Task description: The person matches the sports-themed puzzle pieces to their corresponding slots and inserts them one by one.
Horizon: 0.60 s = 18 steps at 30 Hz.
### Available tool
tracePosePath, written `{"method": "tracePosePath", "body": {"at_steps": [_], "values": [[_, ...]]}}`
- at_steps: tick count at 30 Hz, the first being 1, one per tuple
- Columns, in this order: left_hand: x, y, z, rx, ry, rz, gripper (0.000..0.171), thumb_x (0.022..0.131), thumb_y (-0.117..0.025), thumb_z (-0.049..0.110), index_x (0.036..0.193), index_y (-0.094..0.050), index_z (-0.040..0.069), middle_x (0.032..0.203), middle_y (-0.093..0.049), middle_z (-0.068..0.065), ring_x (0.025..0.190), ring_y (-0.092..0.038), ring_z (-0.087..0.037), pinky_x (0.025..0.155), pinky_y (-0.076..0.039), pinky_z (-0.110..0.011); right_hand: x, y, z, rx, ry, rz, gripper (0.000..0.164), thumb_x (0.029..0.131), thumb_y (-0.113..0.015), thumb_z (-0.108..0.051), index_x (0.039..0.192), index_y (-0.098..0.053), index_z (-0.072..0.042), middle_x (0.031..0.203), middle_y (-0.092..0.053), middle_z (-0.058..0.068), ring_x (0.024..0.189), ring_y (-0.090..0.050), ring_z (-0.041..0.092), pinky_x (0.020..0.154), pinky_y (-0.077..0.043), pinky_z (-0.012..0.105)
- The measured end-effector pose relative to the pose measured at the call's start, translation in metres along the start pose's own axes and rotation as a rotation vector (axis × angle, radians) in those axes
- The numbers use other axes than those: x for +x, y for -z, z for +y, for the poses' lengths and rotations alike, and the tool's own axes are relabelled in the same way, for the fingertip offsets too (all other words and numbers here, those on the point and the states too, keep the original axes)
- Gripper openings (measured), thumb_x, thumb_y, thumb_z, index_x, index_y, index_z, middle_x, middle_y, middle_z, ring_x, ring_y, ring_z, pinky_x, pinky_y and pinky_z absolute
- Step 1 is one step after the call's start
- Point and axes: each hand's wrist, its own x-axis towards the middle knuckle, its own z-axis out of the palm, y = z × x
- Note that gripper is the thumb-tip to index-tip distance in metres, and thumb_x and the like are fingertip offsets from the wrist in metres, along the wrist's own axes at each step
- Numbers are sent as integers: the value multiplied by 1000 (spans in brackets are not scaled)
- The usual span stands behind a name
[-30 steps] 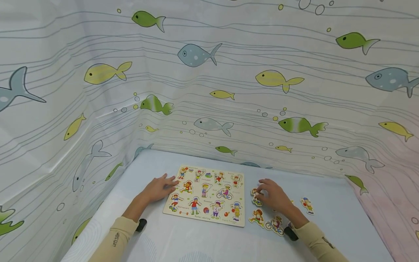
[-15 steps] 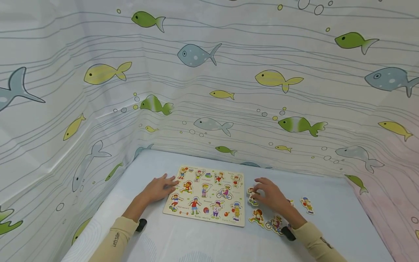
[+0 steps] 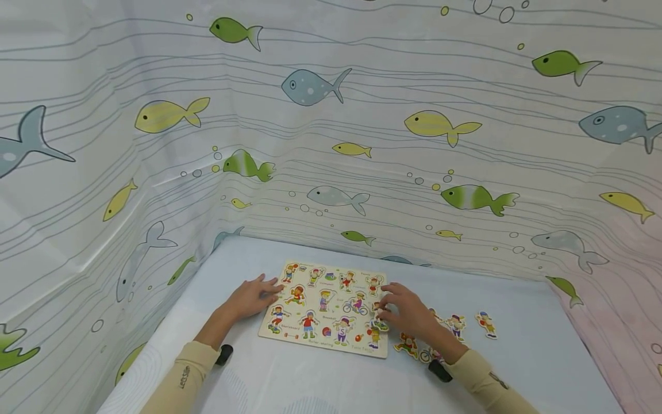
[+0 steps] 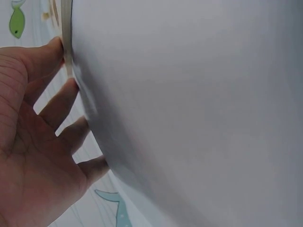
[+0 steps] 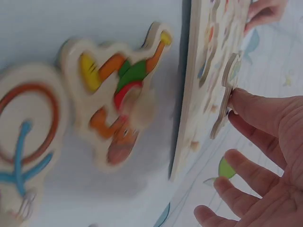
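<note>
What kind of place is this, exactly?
Perhaps a small play corner or makeshift booth: fish-printed sheeting stands behind and beside a pale table with a puzzle board and loose figure pieces.

Dressed in long beige sleeves (image 3: 166, 394), marked with small dark lettering (image 3: 184, 378) on the left sleeve and a dark print (image 3: 499, 380), too small to read, on the right; fitted with a stubby black block (image 3: 224, 355) beside each cuff (image 3: 206, 352); bare at left hand (image 3: 252, 297) and right hand (image 3: 407, 311).
</note>
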Motion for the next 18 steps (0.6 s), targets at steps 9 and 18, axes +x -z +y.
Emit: {"method": "tracePosePath", "body": {"at_steps": [9, 18], "values": [[-1, 1, 2, 8, 8, -7, 35, 96, -65, 25, 128, -67, 12, 143, -51, -13, 137, -32, -50, 104, -18, -76, 16, -12, -27, 30, 102, -48, 7, 87, -78, -22, 89, -71, -21, 137, -56, 14, 136, -40, 39, 107, -37, 57], [2, 0, -3, 1, 12, -7, 35, 96, -65, 27, 129, -67, 14, 144, -51, -10, 138, -32, -49, 105, -17, -76, 33, -25, -57, 41, 205, -70, 9, 87, -77, -23, 94, -73, -17, 138, -56, 14, 136, -41, 38, 108, -36, 56]]}}
